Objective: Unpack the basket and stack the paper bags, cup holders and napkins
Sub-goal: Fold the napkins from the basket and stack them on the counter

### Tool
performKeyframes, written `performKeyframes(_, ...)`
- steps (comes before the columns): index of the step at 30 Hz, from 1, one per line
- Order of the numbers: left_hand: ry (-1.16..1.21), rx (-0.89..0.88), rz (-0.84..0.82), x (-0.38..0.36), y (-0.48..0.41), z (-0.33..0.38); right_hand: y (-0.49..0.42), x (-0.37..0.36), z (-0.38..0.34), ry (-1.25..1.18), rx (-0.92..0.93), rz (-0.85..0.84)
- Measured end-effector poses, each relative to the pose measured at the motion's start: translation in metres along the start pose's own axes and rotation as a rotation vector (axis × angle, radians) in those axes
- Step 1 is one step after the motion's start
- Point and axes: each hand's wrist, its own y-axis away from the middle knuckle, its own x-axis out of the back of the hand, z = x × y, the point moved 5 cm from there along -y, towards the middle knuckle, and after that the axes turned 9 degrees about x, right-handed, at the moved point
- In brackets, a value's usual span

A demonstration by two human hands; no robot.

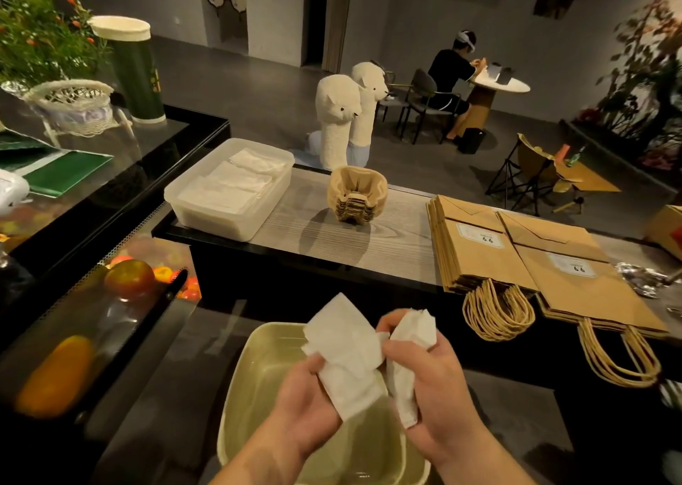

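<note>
My left hand [308, 396] grips a white napkin [347, 351] above the pale yellow basket [258, 366], which looks empty inside. My right hand [431, 385] is closed on a second white napkin [409, 355] right beside it; the two hands almost touch. On the wooden counter beyond, a clear plastic tub [206, 211] holds stacked napkins [236, 182]. A stack of brown cup holders [356, 197] stands to its right. Two piles of brown paper bags [479, 248] [575, 285] lie at the right, their rope handles hanging over the counter's edge.
A glass display case [92, 300] with fruit inside stands at the left. Two white alpaca figures [343, 115] stand behind the counter. Crumpled foil [642, 278] lies at the far right. A seated person [452, 75] works at a round table in the background.
</note>
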Motion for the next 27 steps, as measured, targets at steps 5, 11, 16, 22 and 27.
performKeyframes(5,0.091,0.029,-0.231,-0.014,0.013,-0.02,-0.006,0.004,0.003,0.241,0.012,0.047)
performKeyframes(11,-0.096,-0.19,-0.073,-0.033,0.029,0.013,0.004,0.025,0.009,0.282,-0.125,0.142)
performKeyframes(16,-0.104,-0.195,-0.037,-0.043,0.027,0.007,0.003,0.03,-0.003,-0.061,-0.258,0.265)
performKeyframes(22,-0.08,-0.218,-0.078,-0.043,0.024,0.009,0.0,0.033,-0.019,-0.355,-0.253,0.208)
performKeyframes(27,-0.12,-0.152,-0.056,-0.043,0.022,0.0,-0.007,0.021,-0.022,-0.392,-0.215,0.033)
